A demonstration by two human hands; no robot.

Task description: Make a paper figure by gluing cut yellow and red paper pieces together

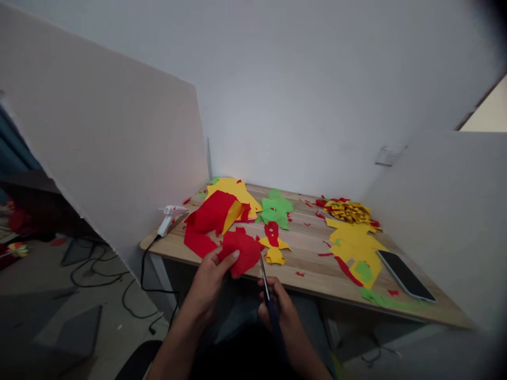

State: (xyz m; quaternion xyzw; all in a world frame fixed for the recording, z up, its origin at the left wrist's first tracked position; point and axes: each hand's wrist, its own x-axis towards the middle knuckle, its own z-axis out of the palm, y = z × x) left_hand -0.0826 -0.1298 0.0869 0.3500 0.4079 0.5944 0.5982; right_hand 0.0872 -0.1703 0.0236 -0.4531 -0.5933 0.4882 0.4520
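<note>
My left hand pinches a piece of red felt or paper between thumb and fingers, above the table's front edge. In my right hand is a pair of scissors with dark handles, its blades pointing up and away. The blade tips are at the right edge of the red piece; whether they touch it I cannot tell. Just beyond, a yellow cut-out and a red scrap with holes lie on the wooden table.
Red sheets, a yellow sheet and green pieces lie at the back. A white glue gun with a black cord stands left. To the right are piled yellow pieces, yellow sheets and a phone. Partitions flank the table.
</note>
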